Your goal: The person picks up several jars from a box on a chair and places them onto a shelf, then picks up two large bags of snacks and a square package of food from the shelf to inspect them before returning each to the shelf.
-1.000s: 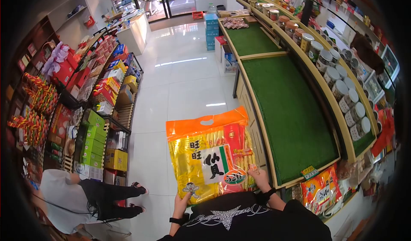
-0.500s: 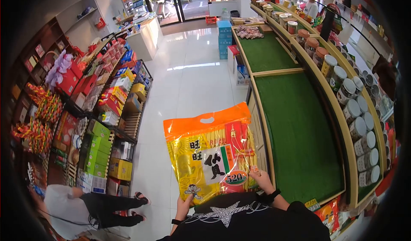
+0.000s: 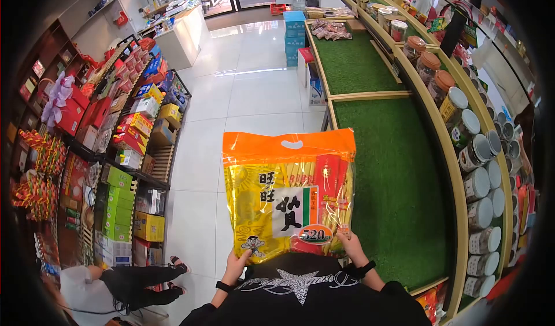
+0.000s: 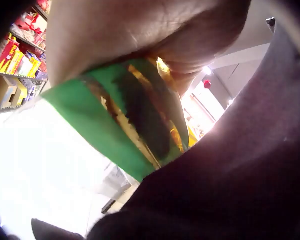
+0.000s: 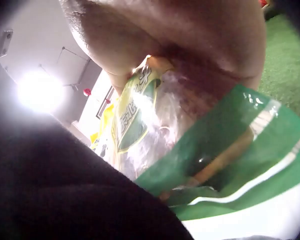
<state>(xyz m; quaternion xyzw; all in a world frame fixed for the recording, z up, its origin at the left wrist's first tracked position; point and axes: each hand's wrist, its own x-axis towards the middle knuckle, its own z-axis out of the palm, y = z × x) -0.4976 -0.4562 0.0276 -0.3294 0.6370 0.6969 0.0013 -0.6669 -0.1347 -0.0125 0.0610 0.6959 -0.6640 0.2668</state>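
A large snack bag point(image 3: 289, 199), yellow and red with an orange top strip and a handle hole, stands upright before the person's chest in the head view. "520g" is printed near its lower right. The left hand point(image 3: 236, 266) grips the bottom left corner, thumb on the front. At the lower right edge, the right hand point(image 3: 351, 248) pinches the bag, thumb also in front. Most of the fingers are hidden behind it. Green film of the bag's underside point(image 4: 100, 115) shows below the palm in the left wrist view, and crinkled clear film point(image 5: 162, 130) in the right.
Right of the bag runs a wood-framed display counter lined with green turf point(image 3: 399, 181), with lidded jars point(image 3: 478, 199) along its far side. Shelves of boxed goods point(image 3: 118, 204) line the left. A person in black trousers point(image 3: 139, 277) is at lower left. White tiled floor point(image 3: 199, 210) lies between.
The bag has straightened from a slight tilt and sits a little higher and further right in the head view. Both hands keep their hold on it. The head view has shifted slightly.
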